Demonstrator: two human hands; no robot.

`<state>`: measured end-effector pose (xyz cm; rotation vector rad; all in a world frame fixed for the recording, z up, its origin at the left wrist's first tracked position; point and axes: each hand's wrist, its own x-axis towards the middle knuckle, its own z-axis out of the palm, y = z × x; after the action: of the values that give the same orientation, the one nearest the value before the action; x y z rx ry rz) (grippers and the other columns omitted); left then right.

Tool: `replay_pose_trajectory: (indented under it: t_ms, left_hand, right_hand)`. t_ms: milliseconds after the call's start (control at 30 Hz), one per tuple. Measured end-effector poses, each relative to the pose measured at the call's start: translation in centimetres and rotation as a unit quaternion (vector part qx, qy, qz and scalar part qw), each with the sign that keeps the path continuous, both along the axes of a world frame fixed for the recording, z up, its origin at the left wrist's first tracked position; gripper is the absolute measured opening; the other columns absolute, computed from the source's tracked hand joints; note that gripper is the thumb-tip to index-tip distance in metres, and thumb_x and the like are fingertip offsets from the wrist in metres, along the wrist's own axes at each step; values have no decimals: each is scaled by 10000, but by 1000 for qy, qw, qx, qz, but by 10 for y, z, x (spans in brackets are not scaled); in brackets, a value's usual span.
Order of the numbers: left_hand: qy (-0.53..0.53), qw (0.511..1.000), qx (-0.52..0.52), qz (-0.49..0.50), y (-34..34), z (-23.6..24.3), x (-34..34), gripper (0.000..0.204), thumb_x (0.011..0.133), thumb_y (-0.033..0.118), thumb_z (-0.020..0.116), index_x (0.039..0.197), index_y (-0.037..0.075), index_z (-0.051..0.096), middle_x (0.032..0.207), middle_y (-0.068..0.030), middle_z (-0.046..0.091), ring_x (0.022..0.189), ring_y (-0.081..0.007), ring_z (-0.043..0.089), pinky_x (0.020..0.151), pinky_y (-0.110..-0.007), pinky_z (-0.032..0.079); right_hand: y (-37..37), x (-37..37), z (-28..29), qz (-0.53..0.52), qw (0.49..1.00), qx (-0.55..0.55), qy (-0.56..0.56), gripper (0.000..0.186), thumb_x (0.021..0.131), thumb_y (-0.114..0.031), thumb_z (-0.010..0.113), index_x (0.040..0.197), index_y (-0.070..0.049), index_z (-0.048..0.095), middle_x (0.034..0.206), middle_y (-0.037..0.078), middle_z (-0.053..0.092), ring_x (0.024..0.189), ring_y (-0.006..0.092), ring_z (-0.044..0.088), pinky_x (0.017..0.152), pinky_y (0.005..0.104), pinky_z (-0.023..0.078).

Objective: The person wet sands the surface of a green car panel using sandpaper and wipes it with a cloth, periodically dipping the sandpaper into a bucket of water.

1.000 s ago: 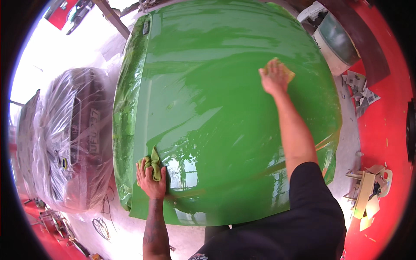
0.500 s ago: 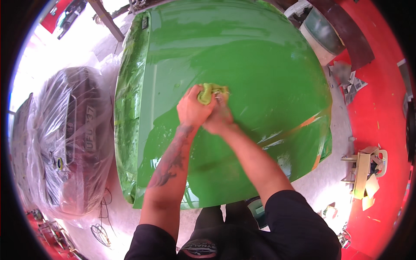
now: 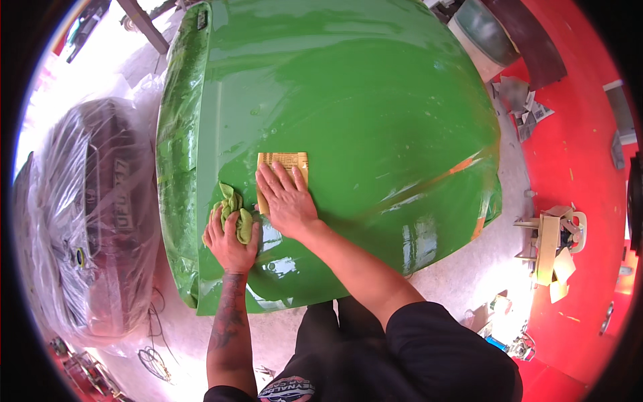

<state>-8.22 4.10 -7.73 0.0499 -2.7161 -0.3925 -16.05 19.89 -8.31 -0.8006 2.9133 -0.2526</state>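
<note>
A large glossy green car hood [image 3: 375,114] spreads out before me, wet in places. At its near left part, my left hand [image 3: 231,248] has its fingers curled round a crumpled yellow-green cloth [image 3: 236,218] resting on the paint. To the right, my right hand [image 3: 288,201] lies flat with fingers stretched over a tan sheet of sandpaper [image 3: 288,159], its printed back facing up. The palm hides part of the sheet, which is pressed against the hood.
Crinkled plastic film [image 3: 177,147] covers the hood's left side. Left of it stands a dark car [image 3: 100,201] wrapped in clear plastic. A brownish streak [image 3: 462,164] marks the hood's right part. Cardboard pieces [image 3: 547,248] sit on a chair at the right, by red flooring [image 3: 589,201].
My hands were together over the cloth mid-hood. Now they are apart: the left has brought the cloth nearer and leftward, and the right lies on sandpaper. The view has shifted slightly.
</note>
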Motion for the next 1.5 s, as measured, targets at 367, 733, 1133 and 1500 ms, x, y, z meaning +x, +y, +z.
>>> replay_pose_trajectory:
  t_ms: [367,733,1133,1500]
  left_hand:
    - [23,999,-6,42,11,-1,-4,410,805,372,706,1124,137,605,1329,-150,534,1259,-346,479,1020,-482,315]
    - [8,999,-26,32,-4,-9,3,430,837,421,673,1148,132,602,1347,-155,521,1228,-361,495,1004,-474,340]
    - [7,999,-37,37,3,-8,-2,444,842,408,673,1168,117,593,1368,-157,507,1235,-359,487,1020,-469,329]
    - [-4,999,-14,48,1,-6,6,462,796,408,706,1152,137,596,1357,-172,513,1267,-365,465,1022,-479,323]
  right_hand:
    - [328,-62,3,-467,881,67,-24,725,1004,-562,242,1561,-123,92,1635,72,46,1502,276,67,1199,504,65]
    - [67,88,-9,24,998,-59,-24,618,1014,-441,314,1545,-137,223,1623,52,157,1498,259,116,1200,486,42]
    - [224,-26,-11,-357,929,51,77,704,998,-511,354,1532,-70,231,1606,112,193,1477,327,173,1173,538,149]
    - [244,-39,11,-211,971,111,-11,671,1007,-545,255,1560,-178,151,1627,0,132,1493,231,141,1207,467,121]
